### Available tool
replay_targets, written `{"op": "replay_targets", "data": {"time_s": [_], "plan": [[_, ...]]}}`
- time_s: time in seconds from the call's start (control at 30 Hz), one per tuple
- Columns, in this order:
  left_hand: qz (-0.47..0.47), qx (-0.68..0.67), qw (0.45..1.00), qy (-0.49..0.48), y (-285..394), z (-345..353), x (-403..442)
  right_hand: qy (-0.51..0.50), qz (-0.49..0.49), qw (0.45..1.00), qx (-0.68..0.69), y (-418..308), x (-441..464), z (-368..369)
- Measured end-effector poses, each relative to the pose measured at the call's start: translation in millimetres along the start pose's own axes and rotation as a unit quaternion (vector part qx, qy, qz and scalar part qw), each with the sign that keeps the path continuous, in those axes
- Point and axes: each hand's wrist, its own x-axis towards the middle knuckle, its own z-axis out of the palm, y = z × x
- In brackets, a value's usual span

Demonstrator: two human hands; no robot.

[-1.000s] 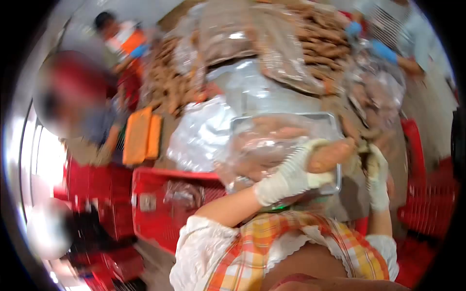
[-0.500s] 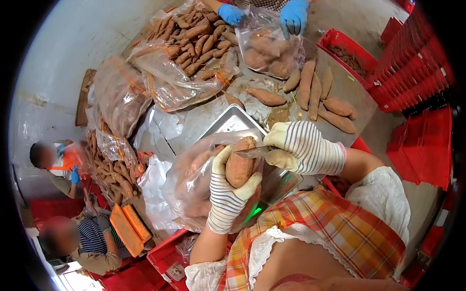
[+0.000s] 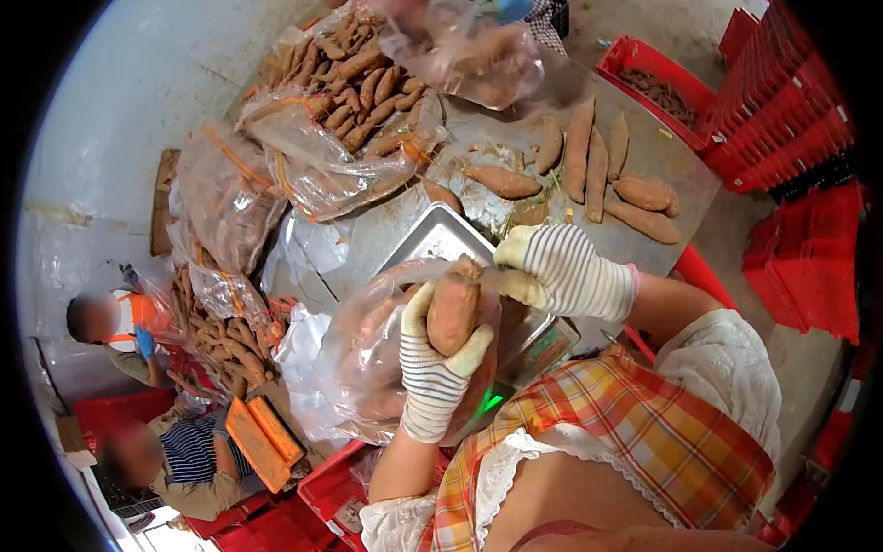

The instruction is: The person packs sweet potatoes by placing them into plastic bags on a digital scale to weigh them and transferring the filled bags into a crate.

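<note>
A thick sweet potato (image 3: 452, 315) stands upright in my left hand (image 3: 430, 382), whose gloved fingers wrap round its lower part. My right hand (image 3: 572, 271), also in a striped knit glove, is closed on a knife (image 3: 498, 279). Its blade meets the sweet potato near the top end; the handle is hidden in my fist. Just below and to the left of my hands, a clear plastic bag (image 3: 354, 359) full of sweet potatoes rests on a scale with a metal tray (image 3: 440, 232). A green light glows beside the bag.
A large heap of sweet potatoes (image 3: 354, 87) lies at the back, with loose ones (image 3: 577, 152) to the right. Another person lifts a filled plastic bag (image 3: 474, 64) across the table. Red crates (image 3: 782, 101) stand stacked at right; two co-workers are at left.
The knife has turned so less of its blade shows against the sweet potato. Across the table, the filled bag has been raised and shifted left by the co-worker.
</note>
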Motion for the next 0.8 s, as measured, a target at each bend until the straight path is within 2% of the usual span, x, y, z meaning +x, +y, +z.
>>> {"op": "replay_targets", "data": {"time_s": [0.03,0.07,0.1,0.13,0.2,0.27,0.33,0.37,0.4,0.47,0.53,0.57,0.6,0.63,0.67,0.73,0.77,0.8], "plan": [[0.043,0.050,0.998,-0.007,9,0,-1,-0.038,0.161,0.984,0.064,12,-1,2],[0.086,0.106,0.990,-0.020,14,-4,-2,-0.057,0.241,0.967,0.055,28,-6,10],[0.116,0.030,0.993,-0.018,13,-9,-4,-0.078,0.319,0.944,0.043,44,-11,18],[0.096,-0.096,0.991,-0.008,3,-9,-3,-0.093,0.309,0.945,-0.059,71,-18,22],[0.107,-0.045,0.993,0.023,8,-15,3,-0.092,0.281,0.954,-0.053,140,-51,57],[0.096,-0.067,0.993,0.024,1,-20,6,-0.088,0.258,0.961,-0.043,152,-57,61],[0.086,-0.090,0.992,0.019,1,-21,11,-0.144,0.269,0.939,-0.157,129,-55,35],[0.075,-0.133,0.988,0.017,4,-20,11,-0.119,0.276,0.938,-0.176,119,-48,30],[0.064,-0.177,0.982,0.017,6,-20,10,-0.124,0.272,0.938,-0.175,116,-45,29],[0.084,-0.137,0.987,0.020,7,-31,8,-0.018,0.198,0.971,-0.132,111,-37,28],[0.078,-0.129,0.987,0.051,20,-47,-2,-0.028,0.190,0.977,-0.097,77,-20,19],[0.048,-0.025,0.994,0.094,40,-59,-8,0.016,0.174,0.984,0.031,58,-16,18],[0.022,-0.009,0.991,0.130,48,-70,-10,0.060,0.159,0.972,0.160,43,-13,18],[0.061,0.148,0.981,0.106,44,-96,-14,-0.008,0.237,0.944,0.230,33,-10,18],[0.099,0.301,0.945,0.076,40,-119,-19,-0.041,0.251,0.932,0.259,15,-4,14],[0.115,0.461,0.879,-0.040,49,-132,-27,-0.070,0.132,0.974,0.171,-3,5,18],[0.061,0.508,0.855,-0.082,53,-125,-31,-0.033,0.035,0.991,0.128,5,7,42],[0.007,0.550,0.826,-0.125,58,-114,-33,-0.038,0.030,0.991,0.127,-4,13,44]]}}
